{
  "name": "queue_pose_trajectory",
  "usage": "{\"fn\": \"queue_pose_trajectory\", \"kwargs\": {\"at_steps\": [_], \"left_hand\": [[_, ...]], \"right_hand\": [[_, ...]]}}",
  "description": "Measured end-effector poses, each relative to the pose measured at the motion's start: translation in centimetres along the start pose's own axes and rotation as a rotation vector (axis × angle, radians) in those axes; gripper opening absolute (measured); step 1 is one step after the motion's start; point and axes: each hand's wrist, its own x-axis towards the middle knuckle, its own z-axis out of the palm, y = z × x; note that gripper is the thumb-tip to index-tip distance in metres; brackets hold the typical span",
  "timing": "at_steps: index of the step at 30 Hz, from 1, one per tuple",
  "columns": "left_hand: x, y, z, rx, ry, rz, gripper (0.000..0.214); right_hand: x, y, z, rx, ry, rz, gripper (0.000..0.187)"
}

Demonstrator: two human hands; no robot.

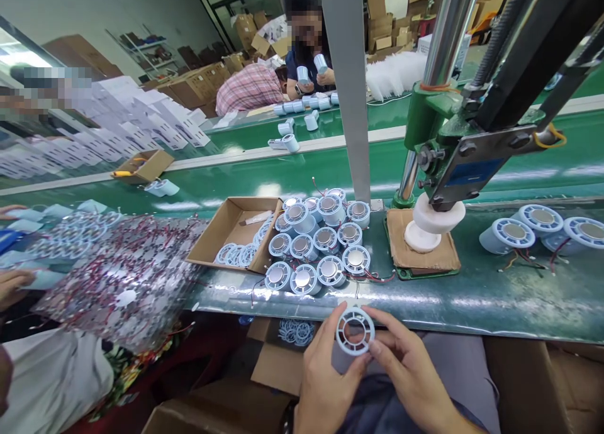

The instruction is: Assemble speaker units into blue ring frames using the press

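Both my hands hold one pale blue plastic ring with spokes (355,331) low in the view, just in front of the green bench edge. My left hand (325,371) pinches its left rim with thumb and fingers. My right hand (406,358) grips its right rim, fingers curled. Beyond the ring stands a cluster of several pale blue round housings with silver discs (321,245) on the bench. An open cardboard box (221,233) holding more rings sits to their left.
A green hand press (448,138) with a white round head (436,217) over a cardboard pad (419,248) stands right of the cluster. More housings (538,229) lie far right. A pile of wired discs (123,277) and a neighbour's hand (12,286) are left. Across the conveyor a person (306,50) handles parts.
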Motion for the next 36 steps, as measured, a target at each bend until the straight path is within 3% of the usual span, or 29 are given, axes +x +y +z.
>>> {"fn": "queue_pose_trajectory", "kwargs": {"at_steps": [2, 5, 8, 11, 17, 29, 32, 36], "left_hand": [[0.5, -0.2, -0.8, 0.04, 0.035, 0.019, 0.06], [0.7, 0.0, -1.9, 0.063, 0.079, 0.016, 0.061], [0.5, 0.8, -2.4, 0.052, 0.089, -0.024, 0.062], [0.3, 1.6, -2.6, 0.059, 0.119, -0.056, 0.062], [0.2, 2.0, -3.1, 0.072, 0.116, -0.021, 0.063], [0.3, 1.3, -4.0, 0.112, 0.079, 0.061, 0.069], [0.3, 1.1, -4.0, 0.05, 0.053, 0.027, 0.068], [-0.2, 0.5, -3.4, -0.063, 0.06, -0.13, 0.067]], "right_hand": [[1.9, -0.7, -1.2, -0.308, 0.096, -0.201, 0.033], [6.0, -1.8, -3.1, -0.685, 0.25, -0.417, 0.036], [9.9, -2.8, -4.0, -0.803, 0.123, -0.457, 0.039], [11.5, -3.3, -4.0, -0.821, 0.004, -0.469, 0.039], [10.3, -2.6, -4.1, -0.907, -0.036, -0.466, 0.039], [4.7, 0.3, -5.4, -1.063, 0.264, -0.599, 0.028], [3.5, 0.6, -5.9, -1.038, 0.308, -0.602, 0.028], [2.4, 1.0, -6.3, -1.019, 0.352, -0.617, 0.025]]}}
